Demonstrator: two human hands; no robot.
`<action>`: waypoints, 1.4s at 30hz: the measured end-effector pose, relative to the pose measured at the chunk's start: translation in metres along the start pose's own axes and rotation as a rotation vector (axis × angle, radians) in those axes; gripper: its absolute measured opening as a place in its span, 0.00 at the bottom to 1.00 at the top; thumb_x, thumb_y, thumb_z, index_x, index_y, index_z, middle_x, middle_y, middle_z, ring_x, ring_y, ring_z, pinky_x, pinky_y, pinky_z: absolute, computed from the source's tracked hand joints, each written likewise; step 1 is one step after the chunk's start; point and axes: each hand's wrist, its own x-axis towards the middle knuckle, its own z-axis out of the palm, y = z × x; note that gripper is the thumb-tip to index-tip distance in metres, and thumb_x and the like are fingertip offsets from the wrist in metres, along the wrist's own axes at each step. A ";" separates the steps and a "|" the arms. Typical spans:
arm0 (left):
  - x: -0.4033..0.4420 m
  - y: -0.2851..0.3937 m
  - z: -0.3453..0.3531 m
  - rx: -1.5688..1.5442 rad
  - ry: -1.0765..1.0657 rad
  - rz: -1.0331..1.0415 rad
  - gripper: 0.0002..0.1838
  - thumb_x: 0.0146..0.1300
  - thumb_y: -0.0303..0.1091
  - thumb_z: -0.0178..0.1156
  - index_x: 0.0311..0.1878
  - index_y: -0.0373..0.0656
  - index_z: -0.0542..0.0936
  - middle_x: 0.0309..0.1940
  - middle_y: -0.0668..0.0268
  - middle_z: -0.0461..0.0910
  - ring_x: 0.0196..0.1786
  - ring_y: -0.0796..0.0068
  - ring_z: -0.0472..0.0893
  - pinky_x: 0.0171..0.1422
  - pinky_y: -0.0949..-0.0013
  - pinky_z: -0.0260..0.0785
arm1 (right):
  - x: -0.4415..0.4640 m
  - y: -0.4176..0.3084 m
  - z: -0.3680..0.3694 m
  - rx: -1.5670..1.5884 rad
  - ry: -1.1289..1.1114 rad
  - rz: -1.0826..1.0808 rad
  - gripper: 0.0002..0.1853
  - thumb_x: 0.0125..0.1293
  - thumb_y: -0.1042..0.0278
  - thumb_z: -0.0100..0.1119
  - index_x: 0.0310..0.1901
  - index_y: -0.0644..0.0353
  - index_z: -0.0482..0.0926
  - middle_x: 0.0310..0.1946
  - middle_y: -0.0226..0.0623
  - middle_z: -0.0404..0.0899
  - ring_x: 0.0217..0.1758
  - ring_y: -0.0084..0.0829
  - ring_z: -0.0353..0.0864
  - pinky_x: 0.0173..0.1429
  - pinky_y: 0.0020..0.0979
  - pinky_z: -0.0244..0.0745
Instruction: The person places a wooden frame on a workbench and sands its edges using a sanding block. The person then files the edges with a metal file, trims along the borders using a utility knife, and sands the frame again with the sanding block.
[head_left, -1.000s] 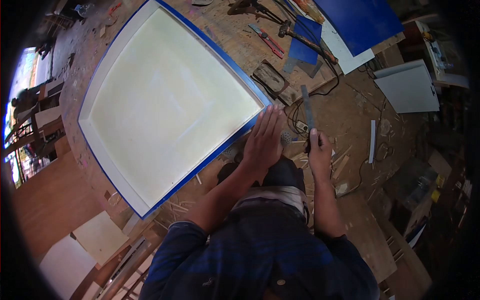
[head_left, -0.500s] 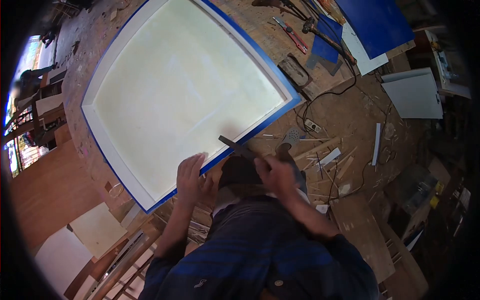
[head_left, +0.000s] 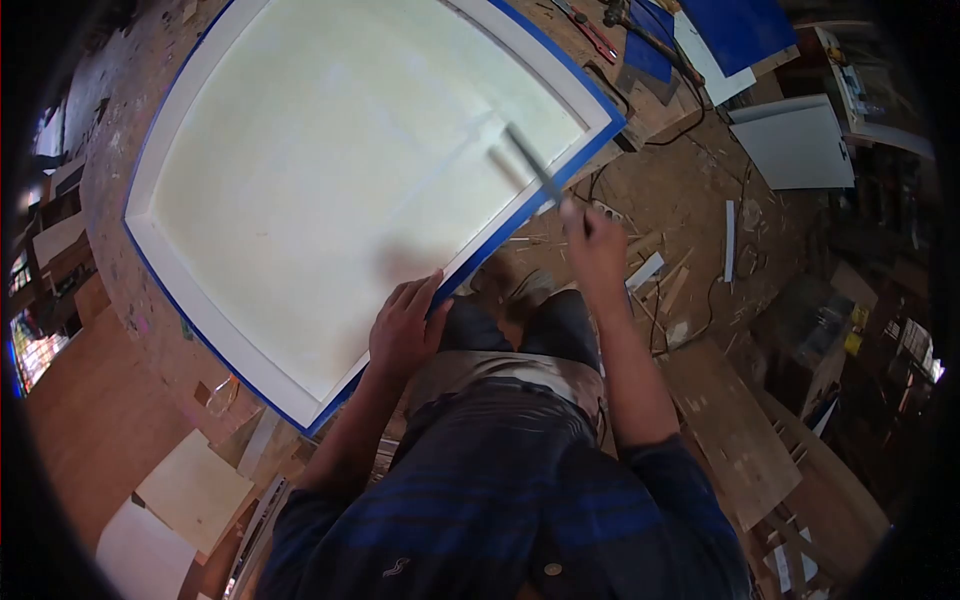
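A large white tray-like panel (head_left: 330, 190) with raised white walls and a blue outer edge lies on the wooden workbench. My left hand (head_left: 405, 325) rests over its near edge, fingers on the white wall and thumb outside. In my right hand (head_left: 597, 245) is a flat, dark file-like tool (head_left: 532, 162), held by its near end. The tool is slightly blurred and reaches across the blue edge near the right corner, its tip over the white surface. Whether it touches the edge cannot be made out.
At the bench's upper right lie a hammer (head_left: 655, 40), a red cutter (head_left: 590, 33), and blue sheets (head_left: 745, 35). A white folded panel (head_left: 795, 143), cables and wood scraps are on the floor to the right. Boards (head_left: 195, 490) stand at the lower left.
My left hand went from the right corner to the near edge. My right hand swung the tool in over the panel, then moved up and right along the edge. The view shifted too.
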 end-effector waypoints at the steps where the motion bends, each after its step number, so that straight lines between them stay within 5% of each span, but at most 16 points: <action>1: -0.004 0.001 0.000 -0.003 -0.001 -0.001 0.24 0.79 0.36 0.69 0.72 0.37 0.84 0.62 0.53 0.90 0.65 0.48 0.88 0.67 0.49 0.82 | -0.005 0.000 -0.001 0.004 -0.005 0.015 0.28 0.82 0.41 0.65 0.42 0.64 0.88 0.33 0.60 0.84 0.38 0.62 0.87 0.45 0.51 0.80; 8: 0.001 0.000 0.002 0.008 0.024 0.007 0.24 0.79 0.38 0.69 0.72 0.38 0.84 0.61 0.52 0.90 0.64 0.49 0.88 0.67 0.49 0.83 | -0.063 0.004 0.003 -0.066 -0.064 -0.035 0.30 0.85 0.40 0.62 0.46 0.67 0.88 0.35 0.59 0.87 0.41 0.62 0.88 0.48 0.55 0.80; 12: -0.003 -0.003 0.006 0.023 0.010 -0.003 0.23 0.78 0.37 0.70 0.71 0.38 0.84 0.60 0.52 0.90 0.63 0.49 0.88 0.67 0.49 0.83 | 0.068 -0.016 -0.034 -0.026 0.104 0.012 0.30 0.84 0.41 0.63 0.42 0.68 0.87 0.31 0.59 0.84 0.35 0.55 0.85 0.46 0.52 0.79; 20: -0.003 0.001 0.000 -0.017 0.013 0.015 0.23 0.78 0.35 0.70 0.71 0.36 0.85 0.59 0.50 0.90 0.62 0.46 0.89 0.66 0.48 0.83 | -0.047 0.014 0.031 0.076 -0.014 -0.005 0.33 0.84 0.39 0.64 0.38 0.70 0.86 0.29 0.59 0.81 0.32 0.53 0.81 0.43 0.51 0.77; 22: -0.002 -0.004 0.003 -0.014 0.009 0.038 0.24 0.78 0.36 0.70 0.71 0.36 0.84 0.59 0.49 0.90 0.62 0.46 0.89 0.66 0.48 0.83 | 0.014 0.008 0.009 0.075 0.180 -0.042 0.36 0.85 0.34 0.61 0.39 0.69 0.87 0.26 0.39 0.80 0.32 0.26 0.74 0.39 0.41 0.75; 25: -0.002 -0.004 0.003 -0.038 0.029 0.034 0.22 0.78 0.36 0.71 0.69 0.36 0.86 0.59 0.48 0.91 0.62 0.46 0.90 0.66 0.49 0.83 | 0.043 0.000 -0.014 0.047 0.107 0.048 0.36 0.85 0.33 0.61 0.41 0.70 0.86 0.25 0.40 0.80 0.31 0.29 0.75 0.39 0.42 0.75; 29: -0.003 -0.004 -0.002 -0.247 0.069 -0.056 0.17 0.77 0.36 0.70 0.62 0.36 0.90 0.54 0.49 0.93 0.58 0.45 0.91 0.64 0.50 0.83 | -0.113 -0.002 0.044 0.138 -0.011 0.038 0.36 0.83 0.33 0.63 0.40 0.69 0.86 0.23 0.45 0.78 0.29 0.34 0.75 0.38 0.45 0.75; 32: -0.004 -0.012 -0.001 -0.319 0.077 -0.114 0.14 0.77 0.36 0.70 0.57 0.36 0.91 0.51 0.49 0.93 0.56 0.45 0.92 0.63 0.52 0.83 | -0.127 -0.003 0.046 -0.064 -0.119 0.078 0.35 0.83 0.34 0.64 0.38 0.68 0.85 0.23 0.48 0.76 0.28 0.33 0.75 0.38 0.45 0.74; 36: -0.002 -0.003 -0.002 -0.304 0.078 -0.106 0.14 0.76 0.35 0.71 0.55 0.35 0.92 0.48 0.49 0.93 0.53 0.47 0.93 0.61 0.53 0.83 | -0.022 -0.020 0.028 0.070 0.130 -0.043 0.34 0.82 0.37 0.65 0.37 0.69 0.84 0.23 0.50 0.77 0.27 0.37 0.73 0.37 0.48 0.73; 41: -0.002 -0.009 0.001 -0.380 0.099 -0.109 0.14 0.75 0.35 0.73 0.54 0.34 0.92 0.47 0.49 0.93 0.49 0.50 0.93 0.58 0.56 0.84 | -0.132 0.000 0.060 0.084 0.021 -0.131 0.32 0.84 0.41 0.65 0.37 0.69 0.83 0.24 0.51 0.77 0.26 0.40 0.69 0.35 0.47 0.72; 42: -0.003 -0.010 0.002 -0.393 0.103 -0.113 0.14 0.75 0.33 0.73 0.55 0.33 0.92 0.46 0.50 0.94 0.49 0.54 0.93 0.58 0.58 0.83 | -0.132 -0.005 0.057 0.057 -0.019 -0.096 0.31 0.84 0.42 0.64 0.37 0.69 0.84 0.26 0.55 0.79 0.29 0.48 0.74 0.37 0.50 0.73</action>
